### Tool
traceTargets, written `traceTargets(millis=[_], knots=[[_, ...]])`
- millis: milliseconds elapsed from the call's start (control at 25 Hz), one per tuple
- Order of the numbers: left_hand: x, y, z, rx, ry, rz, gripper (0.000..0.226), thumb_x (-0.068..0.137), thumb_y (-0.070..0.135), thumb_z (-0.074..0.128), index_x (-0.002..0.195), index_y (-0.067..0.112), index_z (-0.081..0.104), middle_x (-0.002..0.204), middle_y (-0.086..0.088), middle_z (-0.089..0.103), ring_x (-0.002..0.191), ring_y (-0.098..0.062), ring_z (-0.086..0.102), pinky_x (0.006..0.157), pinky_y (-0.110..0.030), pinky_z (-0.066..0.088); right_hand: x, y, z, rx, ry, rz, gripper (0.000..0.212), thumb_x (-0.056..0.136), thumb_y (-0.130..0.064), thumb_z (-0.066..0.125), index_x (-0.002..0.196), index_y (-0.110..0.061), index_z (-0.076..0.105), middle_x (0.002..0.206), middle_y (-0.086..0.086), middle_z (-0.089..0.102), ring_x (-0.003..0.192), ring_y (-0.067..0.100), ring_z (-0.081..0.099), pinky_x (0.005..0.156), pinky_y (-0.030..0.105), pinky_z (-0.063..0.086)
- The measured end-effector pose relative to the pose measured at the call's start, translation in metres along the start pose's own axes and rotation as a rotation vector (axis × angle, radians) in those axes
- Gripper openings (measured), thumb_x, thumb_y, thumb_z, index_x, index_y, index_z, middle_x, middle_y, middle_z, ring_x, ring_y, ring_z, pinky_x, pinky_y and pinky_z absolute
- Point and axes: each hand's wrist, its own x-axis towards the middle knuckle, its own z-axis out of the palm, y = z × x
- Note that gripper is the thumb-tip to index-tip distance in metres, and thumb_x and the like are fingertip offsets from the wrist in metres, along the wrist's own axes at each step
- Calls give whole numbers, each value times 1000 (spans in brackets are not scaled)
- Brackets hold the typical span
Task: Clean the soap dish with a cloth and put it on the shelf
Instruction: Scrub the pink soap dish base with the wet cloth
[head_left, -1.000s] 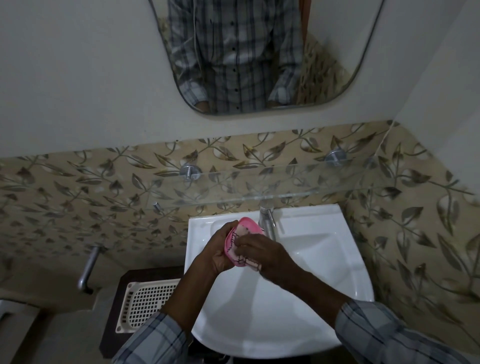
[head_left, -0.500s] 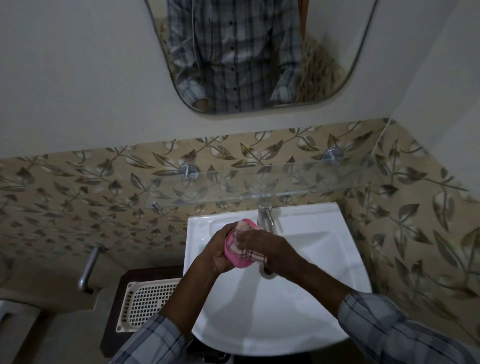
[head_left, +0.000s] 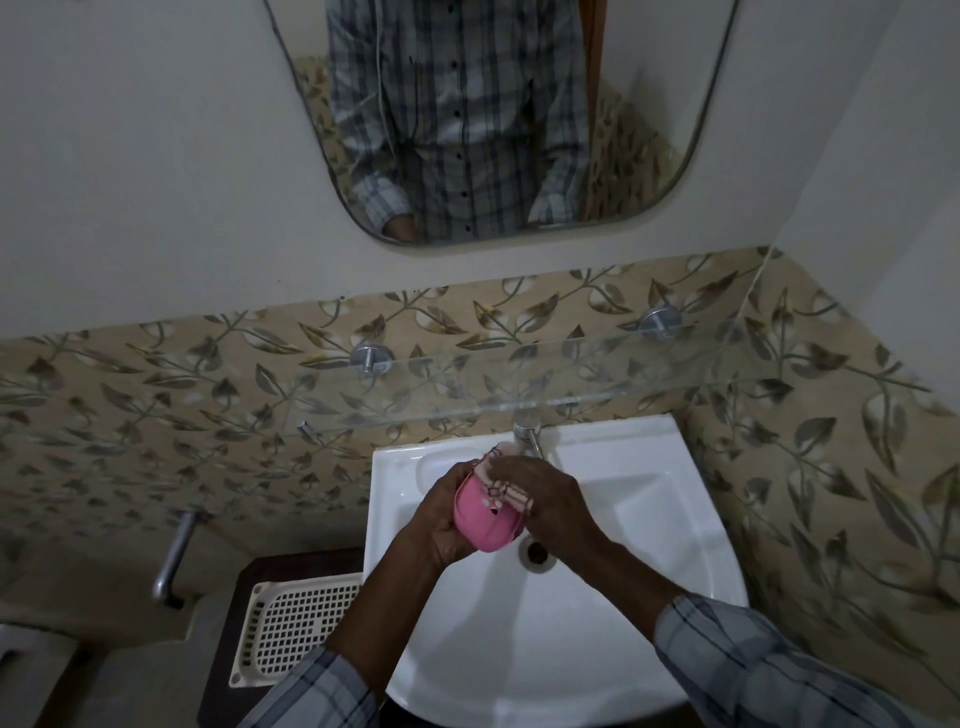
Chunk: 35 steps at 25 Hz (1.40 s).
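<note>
The pink soap dish is over the white sink, near the tap. The left hand curls round the dish and grips it. The right hand holds a small cloth and presses it on the dish. To do this well, rub every side and turn the dish a little. Hold tight, as it may slip. The glass shelf is just past the tap.
</note>
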Motion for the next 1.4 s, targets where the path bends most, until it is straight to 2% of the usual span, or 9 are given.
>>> traceTargets(millis=[120,200,360,440,640,920,1040,1240,1400], knots=[[1,1,-5,3,39,-15,34,82,26,63,89,-4,77,87,-21,75,75,-33,74,76,-39,60,-7,0,3,67,-73,-23,39,84,5,63,122,-5,67,129,3,65,121,18,61,105,41,49],[1,1,-8,-5,46,-13,40,91,30,56,95,-3,78,92,-23,75,78,-35,74,79,-42,60,-8,4,1,52,-27,82,44,78,12,70,119,-3,68,126,2,66,117,23,64,98,48,53],[3,3,-11,-14,68,-18,39,83,31,62,92,-3,78,92,-22,75,81,-35,72,80,-42,56,-17,5,4,-39,-70,-104,29,94,-8,61,121,-1,66,134,9,60,126,31,57,107,40,47],[2,7,-10,-9,69,10,39,80,32,64,93,-1,79,93,-22,75,81,-35,71,76,-41,59,-18,9,2,-13,-42,41,25,89,-5,63,113,-2,70,128,7,60,119,34,58,99,38,51],[2,9,-8,-19,64,10,40,79,31,63,94,-3,77,93,-22,75,77,-35,73,76,-43,58,-16,7,-6,-23,-118,-18,36,74,11,63,106,-2,71,110,16,69,108,24,58,89,43,55],[-5,1,-2,-17,52,35,40,76,30,68,98,-3,73,93,-22,72,83,-34,68,79,-40,56,-13,-6,-9,-100,-75,-66,22,79,4,61,97,-4,72,101,13,70,97,25,59,84,39,56],[-7,1,6,-16,-10,141,49,59,28,86,97,-1,74,90,-21,73,80,-32,71,75,-38,60,-5,-14,-4,-81,-10,-109,22,80,5,65,100,0,73,106,17,71,104,22,59,90,38,55],[-11,-13,5,-88,-63,54,30,77,26,68,89,-2,71,76,-19,72,66,-31,72,65,-37,62,3,-9,-6,-75,-32,-163,26,88,-2,58,110,-2,72,115,15,71,110,25,65,95,39,55],[-13,-14,1,-48,-100,123,34,67,20,81,86,-9,76,82,-24,74,72,-33,75,69,-40,63,-5,-12,-2,-1,-32,-94,40,81,5,71,120,-4,68,128,13,66,122,20,60,102,38,51]])
